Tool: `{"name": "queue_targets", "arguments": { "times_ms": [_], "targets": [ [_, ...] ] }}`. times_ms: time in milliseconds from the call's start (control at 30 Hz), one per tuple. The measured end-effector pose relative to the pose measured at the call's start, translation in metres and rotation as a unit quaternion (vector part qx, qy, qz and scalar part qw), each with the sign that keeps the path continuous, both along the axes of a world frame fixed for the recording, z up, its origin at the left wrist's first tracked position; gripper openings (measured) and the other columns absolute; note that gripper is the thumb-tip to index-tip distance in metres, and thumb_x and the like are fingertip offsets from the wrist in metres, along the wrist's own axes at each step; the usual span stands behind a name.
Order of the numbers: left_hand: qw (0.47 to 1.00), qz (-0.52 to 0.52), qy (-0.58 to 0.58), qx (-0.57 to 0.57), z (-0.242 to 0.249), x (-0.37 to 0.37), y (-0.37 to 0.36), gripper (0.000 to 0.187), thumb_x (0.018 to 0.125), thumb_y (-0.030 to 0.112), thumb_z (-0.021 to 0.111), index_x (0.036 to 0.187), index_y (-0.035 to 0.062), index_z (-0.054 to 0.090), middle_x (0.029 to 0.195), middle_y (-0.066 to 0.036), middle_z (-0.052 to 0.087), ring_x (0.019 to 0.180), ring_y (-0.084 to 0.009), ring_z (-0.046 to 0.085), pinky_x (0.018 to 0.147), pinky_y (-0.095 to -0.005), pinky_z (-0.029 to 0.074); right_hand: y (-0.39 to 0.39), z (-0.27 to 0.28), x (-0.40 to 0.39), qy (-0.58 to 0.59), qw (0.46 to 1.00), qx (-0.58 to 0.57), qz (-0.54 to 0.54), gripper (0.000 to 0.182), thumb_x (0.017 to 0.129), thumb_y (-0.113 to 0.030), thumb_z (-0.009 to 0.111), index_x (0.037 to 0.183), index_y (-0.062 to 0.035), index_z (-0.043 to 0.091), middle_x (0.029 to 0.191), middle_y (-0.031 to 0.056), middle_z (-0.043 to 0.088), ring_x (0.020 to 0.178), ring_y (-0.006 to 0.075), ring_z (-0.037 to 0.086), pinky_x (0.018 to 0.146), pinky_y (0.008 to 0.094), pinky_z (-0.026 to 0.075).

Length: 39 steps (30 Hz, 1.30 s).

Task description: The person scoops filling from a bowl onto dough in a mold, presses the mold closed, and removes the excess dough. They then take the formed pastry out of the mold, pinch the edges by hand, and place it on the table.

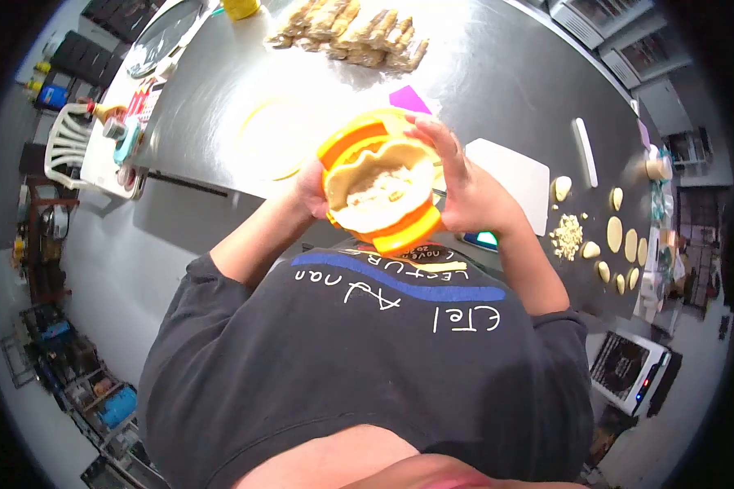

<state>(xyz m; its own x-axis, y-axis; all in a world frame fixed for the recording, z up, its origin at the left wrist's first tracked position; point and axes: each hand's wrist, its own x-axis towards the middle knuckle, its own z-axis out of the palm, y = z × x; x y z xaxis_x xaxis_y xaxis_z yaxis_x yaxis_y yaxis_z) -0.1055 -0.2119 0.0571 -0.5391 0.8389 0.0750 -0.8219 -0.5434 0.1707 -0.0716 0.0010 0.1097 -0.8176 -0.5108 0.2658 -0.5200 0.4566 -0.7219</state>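
An orange mold is held up in front of my chest, tilted toward the camera. A round of pale dough lines it, with a wavy edge and a light crumbly filling in the middle. My left hand is closed on one side of the mold. On the opposite side my right hand grips it, fingers over the upper edge and palm at the side. Some fingers of both hands are hidden behind the mold.
Wrapped rolls are piled at the far side of the metal table. A white board lies right of my hands. Farther right are a white stick, filled dough pieces, dough discs and chopped filling.
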Motion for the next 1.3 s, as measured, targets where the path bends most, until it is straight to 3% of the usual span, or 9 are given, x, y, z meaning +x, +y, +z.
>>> {"name": "queue_targets", "arguments": {
  "times_ms": [167,400,500,633,900,1000,1100,1267,1300],
  "targets": [
    [0.988,-0.14,-0.039,-0.043,0.006,-0.007,0.039,0.051,0.092,0.046,0.043,0.122,0.0064,0.051,0.122,-0.011,0.057,0.107,-0.022,0.059,0.093,-0.0405,0.047,0.024,0.007,0.023,-0.029,0.989,-0.14,0.02,0.088,0.055,-0.017,0.083,0.13,-0.0099,0.037,0.123,0.0154,0.047,0.114,0.0318,0.048,0.097,0.0367,0.039],
    [0.971,0.031,0.145,-0.189,0.047,-0.007,0.075,0.056,0.09,0.048,0.048,0.127,0.0053,0.044,0.117,-0.012,0.057,0.107,-0.0221,0.056,0.088,-0.0345,0.047,0.058,0.021,0.054,0.084,0.984,-0.077,-0.136,0.074,0.055,-0.015,0.081,0.121,-0.0057,0.048,0.117,0.0155,0.049,0.11,0.0312,0.048,0.096,0.0365,0.039],
    [0.577,0.198,0.69,-0.39,0.071,-0.005,0.082,0.069,0.072,0.024,0.077,0.13,0.0066,0.045,0.108,-0.011,0.061,0.094,-0.0172,0.06,0.079,-0.0279,0.049,0.067,0.019,0.067,0.089,0.976,-0.094,-0.173,0.076,0.055,-0.014,0.08,0.123,-0.0053,0.047,0.118,0.0167,0.048,0.112,0.031,0.046,0.097,0.0363,0.039],
    [0.639,0.095,0.651,-0.397,0.082,0.0,0.112,0.065,0.076,0.0,0.071,0.133,-0.0023,0.039,0.119,-0.011,0.056,0.107,-0.0156,0.055,0.09,-0.0262,0.045,0.077,0.021,0.084,0.098,0.969,-0.101,-0.203,0.08,0.055,-0.013,0.08,0.126,-0.0034,0.043,0.12,0.0183,0.044,0.114,0.032,0.045,0.098,0.0368,0.039],
    [0.789,0.04,0.531,-0.306,0.1,0.018,0.186,0.052,0.077,0.013,0.074,0.124,0.0025,0.053,0.108,-0.008,0.061,0.096,-0.0101,0.058,0.079,-0.0233,0.049,0.121,0.04,0.126,0.139,0.944,-0.085,-0.286,0.081,0.055,-0.015,0.08,0.126,-0.0027,0.043,0.119,0.0188,0.045,0.114,0.0325,0.045,0.098,0.0377,0.039],
    [0.755,0.011,0.58,-0.306,0.109,0.026,0.215,0.054,0.075,0.017,0.075,0.123,0.0032,0.054,0.11,-0.011,0.06,0.098,-0.0143,0.059,0.081,-0.0253,0.049,0.146,0.035,0.146,0.161,0.936,-0.065,-0.305,0.081,0.056,-0.016,0.08,0.127,-0.0029,0.042,0.12,0.0195,0.045,0.115,0.0334,0.044,0.098,0.0388,0.039],
    [0.54,0.091,0.794,-0.264,0.131,0.044,0.252,0.062,0.065,0.016,0.082,0.12,0.0047,0.056,0.103,-0.01,0.062,0.093,-0.0185,0.062,0.081,-0.0286,0.049,0.175,0.035,0.166,0.161,0.932,-0.077,-0.315,0.081,0.057,-0.018,0.081,0.127,-0.0035,0.042,0.122,0.0198,0.044,0.117,0.0341,0.043,0.099,0.0398,0.038],
    [0.478,0.136,0.825,-0.27,0.134,0.079,0.327,0.051,0.065,0.017,0.082,0.109,0.0023,0.061,0.096,-0.009,0.065,0.086,-0.0162,0.063,0.076,-0.0279,0.051,0.238,0.042,0.204,0.185,0.922,-0.037,-0.338,0.085,0.057,-0.025,0.082,0.129,-0.0051,0.041,0.124,0.02,0.042,0.118,0.0347,0.042,0.101,0.0418,0.035],
    [0.547,0.119,0.784,-0.266,0.129,0.087,0.341,0.048,0.066,0.016,0.082,0.108,0.0012,0.062,0.096,-0.008,0.065,0.086,-0.0144,0.063,0.077,-0.027,0.051,0.253,0.043,0.213,0.186,0.923,-0.036,-0.335,0.085,0.056,-0.026,0.082,0.129,-0.0066,0.041,0.124,0.0196,0.041,0.118,0.0348,0.041,0.101,0.0415,0.035]
  ]
}}
